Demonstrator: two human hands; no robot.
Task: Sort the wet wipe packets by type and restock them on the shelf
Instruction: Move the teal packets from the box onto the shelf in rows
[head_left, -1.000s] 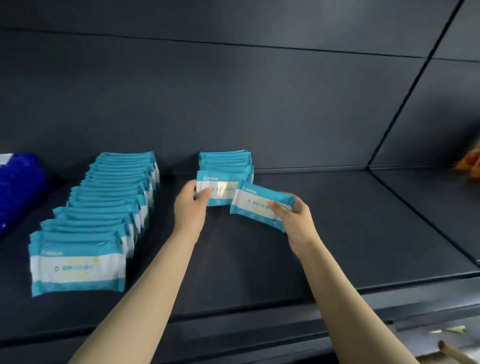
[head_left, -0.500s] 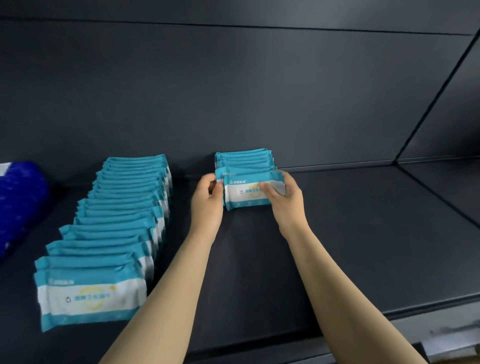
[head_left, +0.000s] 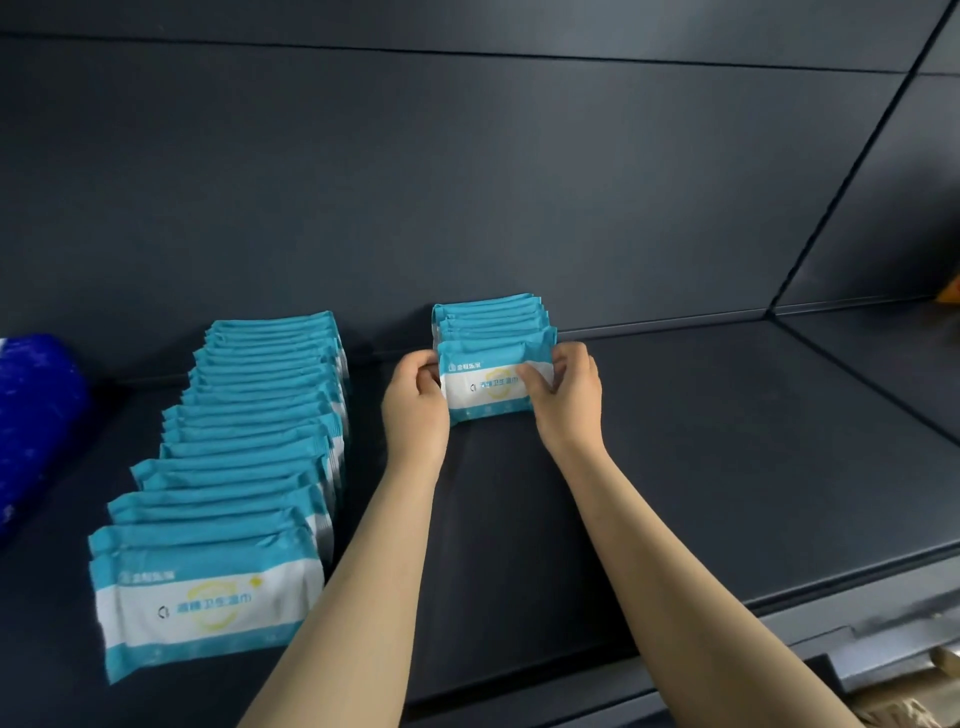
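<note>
A short row of teal-and-white wet wipe packets stands upright at the back of the dark shelf. Its front packet is pinched from both sides: my left hand grips its left end, my right hand its right end, with fingers over the face. To the left, a long row of the same teal packets runs from the back wall to the shelf's front, its nearest packet facing me.
A dark blue package lies at the far left. A shelf divider seam runs diagonally at the right, with an orange item at the right edge. The shelf's front lip crosses below my forearms.
My right hand has brought the tilted packet in from the right and stood it upright against the front of the short row; my left hand shifted onto its left end.
</note>
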